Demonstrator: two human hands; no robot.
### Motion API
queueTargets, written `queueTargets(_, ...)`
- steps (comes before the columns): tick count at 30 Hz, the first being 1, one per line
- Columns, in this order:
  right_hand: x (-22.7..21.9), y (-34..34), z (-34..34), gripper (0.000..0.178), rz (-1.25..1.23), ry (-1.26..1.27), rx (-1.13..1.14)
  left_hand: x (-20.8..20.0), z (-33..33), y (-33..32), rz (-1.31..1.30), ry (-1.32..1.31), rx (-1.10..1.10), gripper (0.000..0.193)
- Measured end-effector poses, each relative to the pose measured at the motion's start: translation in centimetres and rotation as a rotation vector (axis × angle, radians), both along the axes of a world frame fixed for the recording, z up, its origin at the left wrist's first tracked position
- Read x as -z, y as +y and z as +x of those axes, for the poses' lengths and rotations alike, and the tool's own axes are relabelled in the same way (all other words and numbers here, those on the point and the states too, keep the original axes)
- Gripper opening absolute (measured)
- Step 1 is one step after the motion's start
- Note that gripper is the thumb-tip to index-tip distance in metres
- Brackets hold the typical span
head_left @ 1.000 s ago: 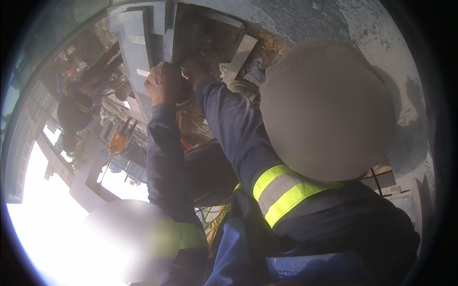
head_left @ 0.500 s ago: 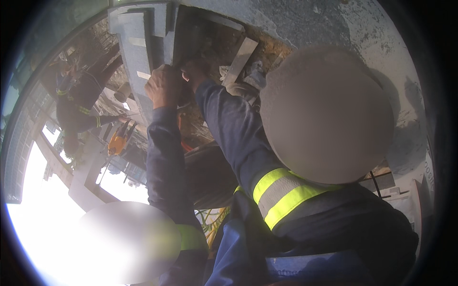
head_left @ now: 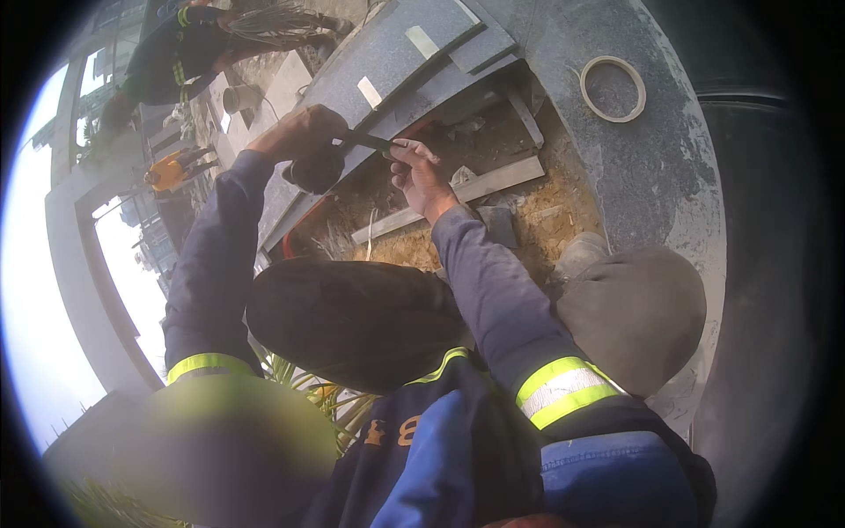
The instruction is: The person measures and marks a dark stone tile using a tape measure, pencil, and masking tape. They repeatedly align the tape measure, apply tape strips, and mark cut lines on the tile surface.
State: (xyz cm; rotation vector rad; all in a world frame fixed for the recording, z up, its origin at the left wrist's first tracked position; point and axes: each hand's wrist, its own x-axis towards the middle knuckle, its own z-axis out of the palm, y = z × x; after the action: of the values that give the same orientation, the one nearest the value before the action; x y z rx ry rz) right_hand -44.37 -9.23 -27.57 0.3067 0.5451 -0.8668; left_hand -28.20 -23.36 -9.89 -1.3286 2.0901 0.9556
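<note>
A thin dark strip [head_left: 368, 139] stretches between my two hands, just off the edge of a grey stone slab [head_left: 400, 57]. My left hand [head_left: 299, 134] is closed on the strip's left end, its fingers partly turned away. With thumb and fingers, my right hand [head_left: 421, 176] pinches the other end, over a dug-out bed of earth. Two pale strips, like tape, cross the slab: one pale strip [head_left: 422, 42] toward its far end and another pale strip [head_left: 370, 91] nearer my left hand. Beneath that hand is a dark rounded shape I cannot make out.
A cream ring [head_left: 642, 92], like a tape roll, lies on grey paving at right. In the earth bed [head_left: 572, 180] rest a pale board [head_left: 493, 187] and loose stones. At upper left are a person in dark clothes [head_left: 151, 66] and another in orange [head_left: 164, 172].
My hands, formerly close together at the slab's edge, are now apart with the dark strip visible between them. The view has shifted, bringing in the cream ring and my knees.
</note>
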Motion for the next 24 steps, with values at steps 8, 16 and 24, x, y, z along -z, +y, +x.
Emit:
queueTargets(8, -5.0, -3.9, 1.8, 0.028, -0.585, 0.632, -0.218, 2.8, 3.7, -5.0, -0.387, -0.218, 0.197, 0.017)
queueTargets(16, -4.7, -7.7, 1.0, 0.037, -0.756, 0.841, -0.299, 6.2, 7.3, -9.2, -0.355, 0.233, 0.073, 0.011)
queueTargets(24, -3.7, -7.6, -0.1, 0.032, -0.751, 1.147, -0.187, 3.9, 1.7, -10.4, -0.366, -0.194, 0.315, 0.01)
